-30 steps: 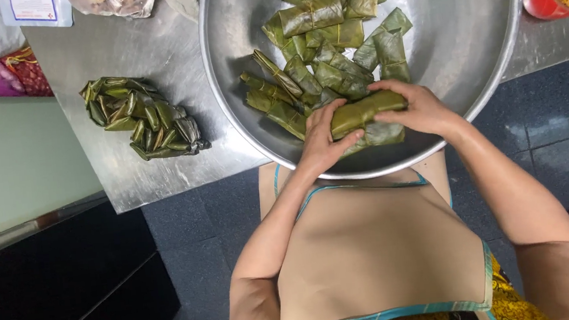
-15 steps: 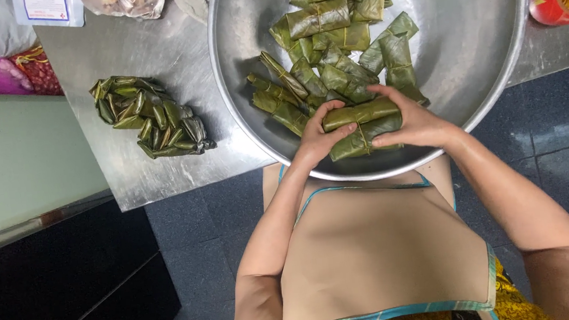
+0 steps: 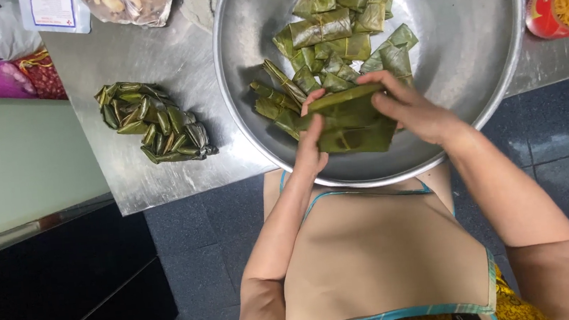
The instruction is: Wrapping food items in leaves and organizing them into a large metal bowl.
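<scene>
Stack of green leaf-wrapped parcels (image 3: pixel 350 122) sits at 6 o'clock inside the large round steel bowl (image 3: pixel 483 57). Left hand (image 3: pixel 312 143) and right hand (image 3: pixel 413 107) both grasp it. Loose parcels (image 3: pixel 334 26) toward 12. Tied bundle of leaf packets (image 3: pixel 152 122) at 9, on the steel counter (image 3: pixel 149 55).

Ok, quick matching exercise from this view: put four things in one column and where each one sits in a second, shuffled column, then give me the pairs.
Things:
1. leaf-wrapped parcels
2. tied bundle of parcels
3. red-lidded jar
4. metal bowl

Places:
A. far right on the steel table
B. gripped between the left hand and right hand
C. on the table left of the bowl
D. at the table's near edge, in front of the person

Pairs: 1-B, 2-C, 3-A, 4-D
</scene>
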